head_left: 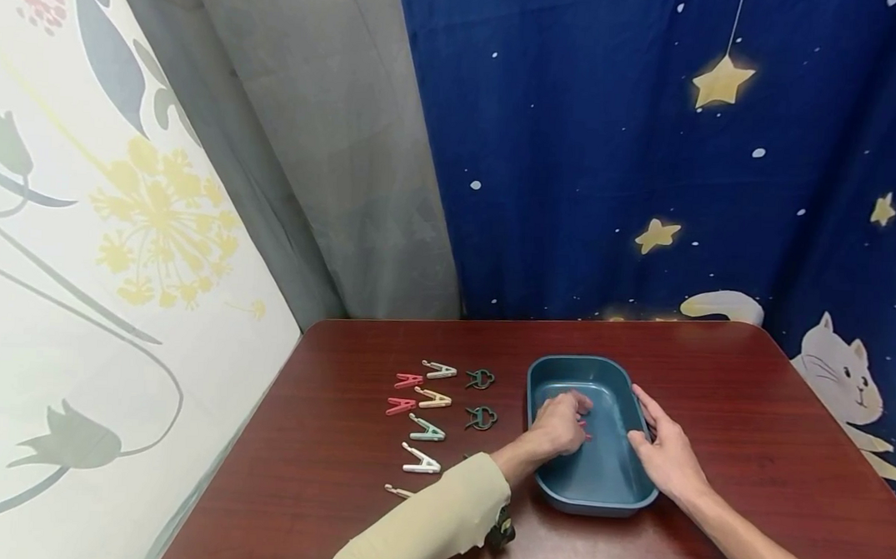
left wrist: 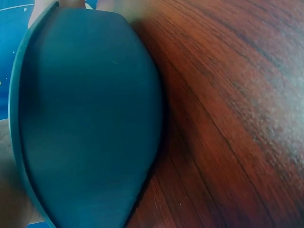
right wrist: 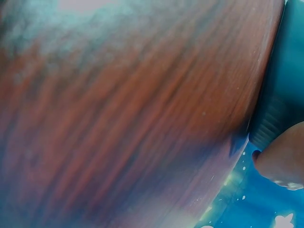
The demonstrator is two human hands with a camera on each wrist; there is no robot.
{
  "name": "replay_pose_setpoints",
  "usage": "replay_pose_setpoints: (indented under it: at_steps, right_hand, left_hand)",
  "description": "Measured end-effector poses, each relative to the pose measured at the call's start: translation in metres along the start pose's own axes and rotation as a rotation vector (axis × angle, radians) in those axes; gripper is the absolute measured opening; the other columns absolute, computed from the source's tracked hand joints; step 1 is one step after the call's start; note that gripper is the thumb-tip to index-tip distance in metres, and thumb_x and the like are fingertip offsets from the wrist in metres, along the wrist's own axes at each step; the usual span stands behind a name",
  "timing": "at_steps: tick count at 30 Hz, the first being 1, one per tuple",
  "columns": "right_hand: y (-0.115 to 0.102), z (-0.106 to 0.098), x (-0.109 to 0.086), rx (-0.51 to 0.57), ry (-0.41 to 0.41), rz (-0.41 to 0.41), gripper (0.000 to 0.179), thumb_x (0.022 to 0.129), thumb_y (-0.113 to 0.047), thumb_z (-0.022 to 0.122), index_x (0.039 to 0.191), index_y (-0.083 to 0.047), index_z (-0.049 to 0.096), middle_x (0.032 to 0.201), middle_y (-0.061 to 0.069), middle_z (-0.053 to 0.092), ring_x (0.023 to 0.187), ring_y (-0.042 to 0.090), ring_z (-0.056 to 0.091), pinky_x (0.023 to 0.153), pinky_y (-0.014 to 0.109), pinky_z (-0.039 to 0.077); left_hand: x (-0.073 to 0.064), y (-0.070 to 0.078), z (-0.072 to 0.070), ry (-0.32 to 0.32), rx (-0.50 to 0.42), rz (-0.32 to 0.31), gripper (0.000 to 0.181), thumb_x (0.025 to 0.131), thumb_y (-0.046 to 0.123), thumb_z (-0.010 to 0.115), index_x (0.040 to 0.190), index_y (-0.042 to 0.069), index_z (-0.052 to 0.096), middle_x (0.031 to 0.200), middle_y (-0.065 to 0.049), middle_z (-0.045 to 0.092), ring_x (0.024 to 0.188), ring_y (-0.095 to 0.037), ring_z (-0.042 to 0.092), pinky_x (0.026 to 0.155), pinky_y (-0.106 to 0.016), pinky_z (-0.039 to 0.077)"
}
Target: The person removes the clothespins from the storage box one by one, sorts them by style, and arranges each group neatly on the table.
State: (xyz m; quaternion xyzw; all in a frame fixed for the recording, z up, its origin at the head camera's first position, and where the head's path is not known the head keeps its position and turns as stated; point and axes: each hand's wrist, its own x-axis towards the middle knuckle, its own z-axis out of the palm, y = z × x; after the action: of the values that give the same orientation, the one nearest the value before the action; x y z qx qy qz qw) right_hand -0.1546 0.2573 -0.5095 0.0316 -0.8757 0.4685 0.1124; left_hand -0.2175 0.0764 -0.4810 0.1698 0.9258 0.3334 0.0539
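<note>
A blue plastic basin (head_left: 596,507) rests on the table, its side wall (left wrist: 90,114) filling much of the left wrist view. My left hand (head_left: 559,422) reaches over the near-left rim into it, fingers curled round a small red clothespin (head_left: 587,429) that is mostly hidden by the hand. My right hand (head_left: 667,457) holds the basin's right rim, thumb at the rim and fingers along the outside. In the right wrist view a fingertip (right wrist: 282,156) shows beside the basin wall (right wrist: 282,90).
Left of the basin lie several clothespins: red (head_left: 401,406), cream (head_left: 433,398), light green (head_left: 427,429) and white (head_left: 421,459). Dark green clips (head_left: 481,418) lie between them and the basin; one is partly behind the left sleeve (head_left: 438,512). Curtains (head_left: 611,153) hang behind the brown table (head_left: 321,441).
</note>
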Motion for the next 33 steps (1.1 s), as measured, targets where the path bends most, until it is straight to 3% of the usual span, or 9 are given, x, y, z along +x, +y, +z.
replay_pose_setpoints:
  at_steps: [4,9,19,26,33]
  right_hand:
    - [0.0,0.0,0.0,-0.004,0.01,-0.012,0.07,0.097,0.008,0.06,0.163,0.003,0.034,0.15,0.036,0.049,0.132,0.05,0.057,0.081,0.001,0.037]
    - [0.002,0.001,-0.001,-0.002,0.01,-0.012,0.071,0.097,0.008,0.061,0.162,0.004,0.034,0.15,0.036,0.049,0.131,0.049,0.057,0.08,0.002,0.038]
    - [0.002,0.001,0.0,0.008,0.015,-0.014,0.071,0.097,0.009,0.062,0.162,0.004,0.035,0.15,0.036,0.049,0.132,0.049,0.057,0.08,0.002,0.037]
    - [0.003,0.002,0.001,0.003,0.016,-0.027,0.07,0.097,0.009,0.062,0.162,0.005,0.035,0.149,0.036,0.05,0.129,0.05,0.059,0.082,0.0,0.036]
    - [0.005,0.002,0.001,-0.002,0.023,-0.044,0.071,0.097,0.009,0.062,0.162,0.005,0.035,0.148,0.037,0.051,0.129,0.051,0.059,0.082,-0.001,0.035]
  left_hand:
    - [0.001,-0.002,0.002,-0.005,0.039,0.045,0.031,0.087,0.005,0.085,0.116,0.014,0.078,0.102,0.007,0.077,0.08,0.003,0.062,0.078,-0.017,0.049]
    - [0.002,-0.002,0.006,-0.003,0.071,0.079,0.024,0.093,0.015,0.083,0.116,0.015,0.079,0.099,0.008,0.077,0.089,0.001,0.066,0.083,-0.019,0.051]
    - [0.004,0.0,0.01,-0.002,-0.087,0.079,0.021,0.105,0.018,0.066,0.122,0.016,0.079,0.1,0.013,0.076,0.091,0.004,0.065,0.086,-0.02,0.052]
    - [0.006,-0.001,0.011,-0.011,-0.177,0.12,0.023,0.109,0.016,0.062,0.125,0.019,0.078,0.099,0.015,0.078,0.093,0.008,0.063,0.084,-0.018,0.049]
    - [0.003,-0.001,0.011,-0.001,-0.262,0.14,0.015,0.107,0.015,0.066,0.114,0.015,0.079,0.089,0.012,0.078,0.071,0.007,0.064,0.071,-0.015,0.048]
